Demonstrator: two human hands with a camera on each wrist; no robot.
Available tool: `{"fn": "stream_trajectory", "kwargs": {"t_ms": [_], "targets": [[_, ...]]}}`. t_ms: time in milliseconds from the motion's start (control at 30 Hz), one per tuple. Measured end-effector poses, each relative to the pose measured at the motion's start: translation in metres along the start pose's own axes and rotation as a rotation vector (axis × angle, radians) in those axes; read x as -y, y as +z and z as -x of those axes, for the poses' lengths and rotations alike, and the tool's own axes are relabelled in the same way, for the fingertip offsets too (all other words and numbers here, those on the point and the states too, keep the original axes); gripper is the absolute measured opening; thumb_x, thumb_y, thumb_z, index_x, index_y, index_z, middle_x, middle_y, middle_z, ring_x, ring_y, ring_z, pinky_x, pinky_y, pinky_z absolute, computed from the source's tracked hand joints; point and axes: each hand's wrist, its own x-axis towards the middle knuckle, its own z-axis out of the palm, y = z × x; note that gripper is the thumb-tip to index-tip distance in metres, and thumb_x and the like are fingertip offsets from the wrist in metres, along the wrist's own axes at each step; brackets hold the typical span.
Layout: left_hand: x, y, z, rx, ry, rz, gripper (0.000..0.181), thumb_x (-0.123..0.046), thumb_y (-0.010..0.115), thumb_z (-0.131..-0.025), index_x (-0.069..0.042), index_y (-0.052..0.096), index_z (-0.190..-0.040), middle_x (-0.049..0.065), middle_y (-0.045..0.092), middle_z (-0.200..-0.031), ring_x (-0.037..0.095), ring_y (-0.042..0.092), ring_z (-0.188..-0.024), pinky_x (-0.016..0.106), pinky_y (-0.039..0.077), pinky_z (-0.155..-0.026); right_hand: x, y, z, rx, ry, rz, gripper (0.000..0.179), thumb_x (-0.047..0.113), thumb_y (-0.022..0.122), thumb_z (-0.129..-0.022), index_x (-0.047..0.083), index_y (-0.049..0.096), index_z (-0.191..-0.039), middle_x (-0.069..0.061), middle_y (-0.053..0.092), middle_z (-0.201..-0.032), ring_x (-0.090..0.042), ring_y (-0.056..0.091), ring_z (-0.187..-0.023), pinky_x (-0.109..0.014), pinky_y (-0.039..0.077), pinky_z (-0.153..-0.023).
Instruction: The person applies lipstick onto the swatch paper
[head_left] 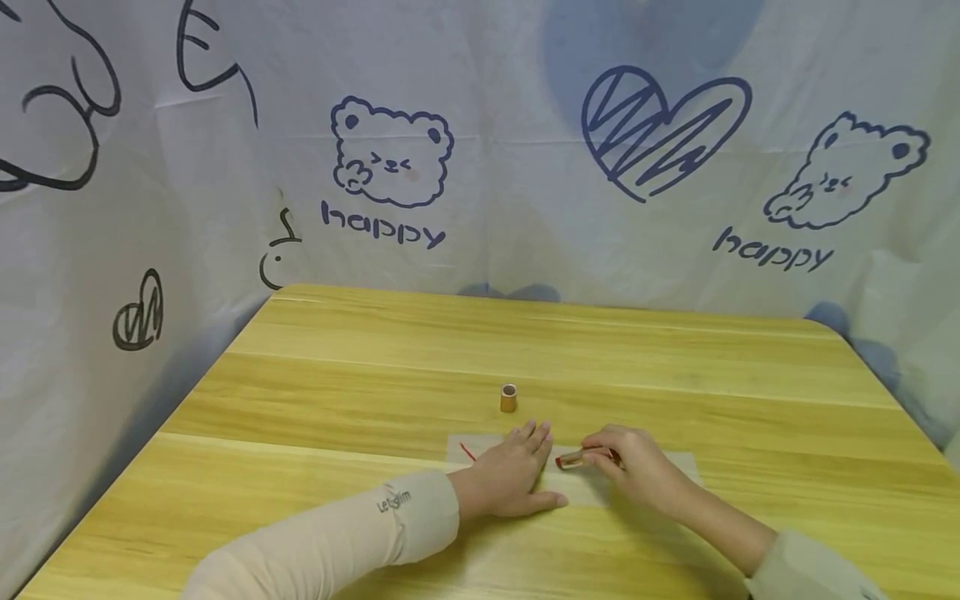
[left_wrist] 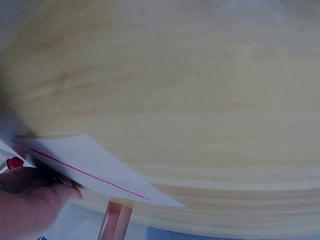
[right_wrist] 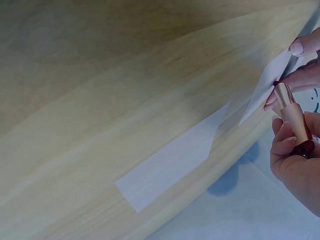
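Observation:
My left hand (head_left: 513,471) rests flat with straight fingers on a white paper strip (head_left: 456,454). A thin red line (left_wrist: 95,176) runs along that strip in the left wrist view. My right hand (head_left: 637,467) pinches a lipstick (head_left: 581,458) with a rose-gold tube, held low and tilted. Its red tip points left, right at the paper beside my left hand. Toward the right, a second pale strip (right_wrist: 172,157) lies unmarked in the right wrist view. The hollow lipstick cap (head_left: 508,400) stands upright on the table, just beyond my left fingertips.
The wood-grain table (head_left: 337,375) has rounded far corners. Behind it hangs a pale cloth wall (head_left: 495,217) with drawn bears, hearts and the word "happy". More of this cloth hangs along the left and right sides.

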Motion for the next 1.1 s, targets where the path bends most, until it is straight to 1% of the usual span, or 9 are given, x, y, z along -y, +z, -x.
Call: {"fn": "stream_trajectory", "kwargs": {"t_ms": [233,500,800,1100], "targets": [[0.0005,0.001,-0.0005,0.001,-0.004,-0.004,0.081,-0.063,0.033,-0.092,-0.002,0.028,-0.145,0.013,0.02,-0.154,0.027,0.019,-0.143,0.035,0.022,-0.117,0.0,-0.0001,0.0011,-0.003,-0.004,0.0,0.015,0.002,0.062,-0.085,-0.01,0.066,-0.093,-0.016,0.067,-0.086,0.004,0.045,-0.063,-0.013,0.045,-0.053],[-0.0005,0.0012,-0.0009,-0.008,-0.007,-0.015,0.08,-0.061,0.035,-0.092,-0.001,0.028,-0.144,0.014,0.022,-0.153,0.028,0.021,-0.142,0.036,0.023,-0.116,0.0,0.0004,0.0013,-0.006,0.003,-0.011,0.015,0.004,0.062,-0.085,-0.008,0.067,-0.093,-0.011,0.067,-0.083,0.004,0.04,-0.061,-0.014,0.041,-0.05],[-0.0009,0.0011,-0.0002,-0.017,-0.006,-0.013,0.08,-0.061,0.036,-0.092,0.0,0.029,-0.144,0.015,0.023,-0.153,0.029,0.022,-0.142,0.036,0.024,-0.116,-0.0016,0.0009,0.0027,-0.006,-0.004,-0.012,0.014,0.003,0.062,-0.085,-0.008,0.067,-0.092,-0.012,0.067,-0.083,0.005,0.041,-0.061,-0.014,0.042,-0.05],[-0.0006,0.0004,0.0002,-0.01,-0.002,-0.016,0.08,-0.061,0.035,-0.092,0.0,0.029,-0.144,0.015,0.022,-0.153,0.029,0.022,-0.142,0.037,0.024,-0.116,-0.0014,-0.0005,0.0046,0.004,0.024,-0.017,0.015,0.004,0.062,-0.085,-0.007,0.067,-0.093,-0.008,0.066,-0.081,0.005,0.04,-0.06,-0.014,0.042,-0.05]]}}
